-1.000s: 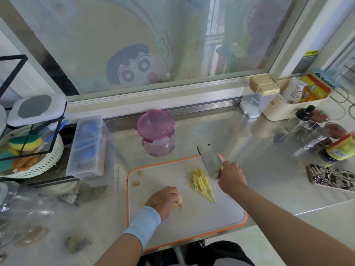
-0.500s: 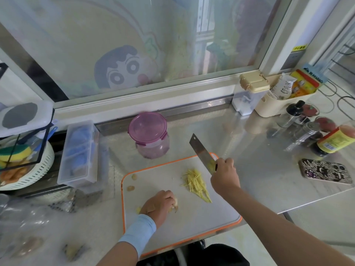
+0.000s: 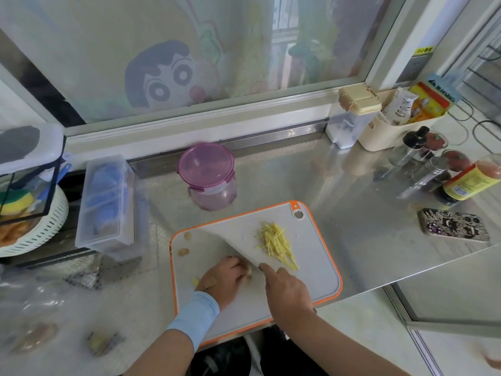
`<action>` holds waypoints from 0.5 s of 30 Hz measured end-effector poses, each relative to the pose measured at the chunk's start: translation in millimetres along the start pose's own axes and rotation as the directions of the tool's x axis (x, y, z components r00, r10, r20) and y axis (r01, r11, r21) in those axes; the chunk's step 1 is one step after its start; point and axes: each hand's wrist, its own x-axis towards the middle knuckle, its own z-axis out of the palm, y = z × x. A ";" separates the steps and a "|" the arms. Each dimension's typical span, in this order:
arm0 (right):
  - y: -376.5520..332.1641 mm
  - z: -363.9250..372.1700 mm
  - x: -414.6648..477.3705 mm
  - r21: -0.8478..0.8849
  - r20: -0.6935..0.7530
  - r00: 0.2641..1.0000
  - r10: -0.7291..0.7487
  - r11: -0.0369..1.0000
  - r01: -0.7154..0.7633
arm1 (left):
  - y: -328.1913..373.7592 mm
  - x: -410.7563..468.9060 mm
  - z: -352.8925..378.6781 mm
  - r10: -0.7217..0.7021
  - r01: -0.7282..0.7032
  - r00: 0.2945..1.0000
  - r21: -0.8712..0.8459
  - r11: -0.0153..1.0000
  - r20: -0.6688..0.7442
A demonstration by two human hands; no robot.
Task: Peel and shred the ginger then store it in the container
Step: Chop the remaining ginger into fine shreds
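**Both grips set, blade back at the ginger**

Curled fingers of the left hand (image 3: 222, 278) pin the ginger piece (image 3: 248, 272) near the cutting board's (image 3: 311, 280) front-left edge. The knife (image 3: 244, 251), gripped in the right hand (image 3: 287, 291), was beside the shreds (image 3: 276, 244) 1 s ago. Now it lies just right of the piece, though blur hides any contact. More slicing looks imminent. The container (image 3: 207, 176), past the far edge, is still lidded.

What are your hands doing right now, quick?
Left hand: curled over a piece of ginger, holding it down on the cutting board.
Right hand: gripping the knife, blade right beside the ginger.
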 end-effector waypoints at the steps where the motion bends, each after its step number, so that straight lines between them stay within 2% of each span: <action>1: -1.4 2.6 -2.3 0.000 0.008 1.000 0.000 1.000 0.000 | 3.4 -0.7 -2.1 0.014 -0.014 1.000 0.012 1.000 -0.014; 4: -1.9 11.7 -5.9 -0.004 0.036 0.999 0.001 1.000 -0.001 | 8.6 -1.1 0.9 0.018 -0.014 0.994 0.030 0.999 -0.106; 10: -1.3 3.8 -12.6 0.062 0.083 0.996 -0.030 0.998 0.025 | 7.9 -2.1 10.2 -0.036 0.044 0.985 0.042 0.998 -0.167; 15: -1.7 -3.0 -23.3 0.135 0.120 0.993 -0.001 0.991 -0.015 | 13.1 -3.7 10.6 -0.054 0.061 0.971 0.024 0.998 -0.231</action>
